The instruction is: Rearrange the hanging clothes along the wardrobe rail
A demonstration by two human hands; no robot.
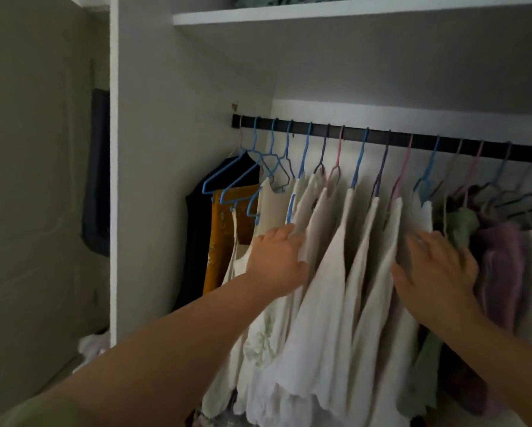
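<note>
A black rail (378,139) runs across the wardrobe, carrying several blue, pink and purple wire hangers. A row of white and cream garments (329,272) hangs in the middle. At the far left hang a black garment (196,229) and a mustard one (218,241); green (460,226) and mauve (502,266) clothes hang at the right. My left hand (275,260) lies with straight fingers against the left side of the white group. My right hand (437,269) presses flat against the right side of that group, fingers spread.
A white shelf (320,13) spans above the rail. The wardrobe's white side panel (113,180) stands at the left, with a dark item (96,171) hanging beyond it on the wall. Some pale crumpled cloth (92,346) lies low at the left.
</note>
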